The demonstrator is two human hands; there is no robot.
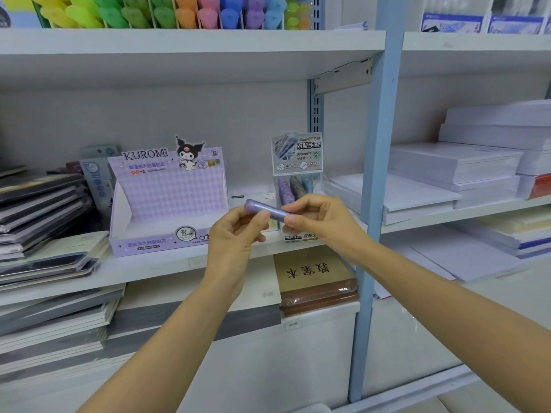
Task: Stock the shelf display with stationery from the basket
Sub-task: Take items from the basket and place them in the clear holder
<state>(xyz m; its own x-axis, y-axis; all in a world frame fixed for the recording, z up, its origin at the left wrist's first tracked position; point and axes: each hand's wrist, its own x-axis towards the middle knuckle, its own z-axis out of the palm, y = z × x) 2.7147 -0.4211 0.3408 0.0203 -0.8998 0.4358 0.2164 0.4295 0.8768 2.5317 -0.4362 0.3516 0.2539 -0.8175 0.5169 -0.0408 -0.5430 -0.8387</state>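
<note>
A purple glittery lead tube (264, 208) lies level in front of the middle shelf (167, 268), held at both ends. My left hand (235, 234) pinches its left part, my right hand (319, 217) grips its right end. Behind them stands a clear display box (298, 186) holding purple, dark and blue tubes under a printed header card. To its left sits a purple Kuromi display carton (167, 201), and I see nothing inside it. The basket is out of view.
Stacks of notebooks (44, 222) fill the shelf's left end. White paper reams (453, 168) are piled in the right bay beyond a blue upright post (378, 174). Coloured highlighters (167, 11) line the top shelf. Brown books (316, 281) lie on the shelf below.
</note>
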